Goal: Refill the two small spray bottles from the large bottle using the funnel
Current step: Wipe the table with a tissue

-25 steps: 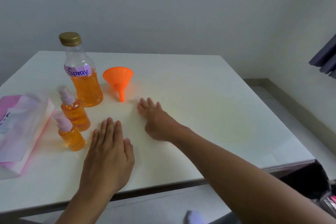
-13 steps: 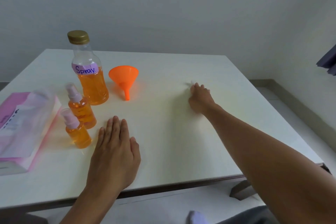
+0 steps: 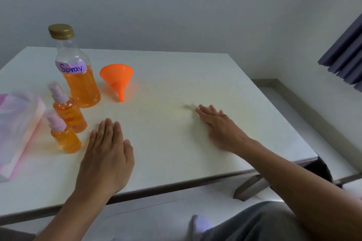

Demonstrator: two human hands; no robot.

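Note:
A large clear bottle [image 3: 78,76] with a gold cap and a purple "Spray" label stands at the back left, about half full of orange liquid. Two small spray bottles stand in front of it, one farther [image 3: 67,110] and one nearer [image 3: 63,135], both with pink tops and orange liquid. An orange funnel [image 3: 117,78] lies tilted just right of the large bottle. My left hand [image 3: 106,154] rests flat on the table right of the small bottles, holding nothing. My right hand [image 3: 218,126] lies flat and blurred at mid-right, empty.
The white table [image 3: 176,76] has its front edge near me and its right edge close to my right forearm. A pink and white packet [image 3: 15,123] lies at the left edge. A dark curtain [image 3: 344,55] hangs at the right.
My right hand swept from beside the funnel out to the right, then drew back toward me and flattened. My left hand stayed in place. The view shifted slightly.

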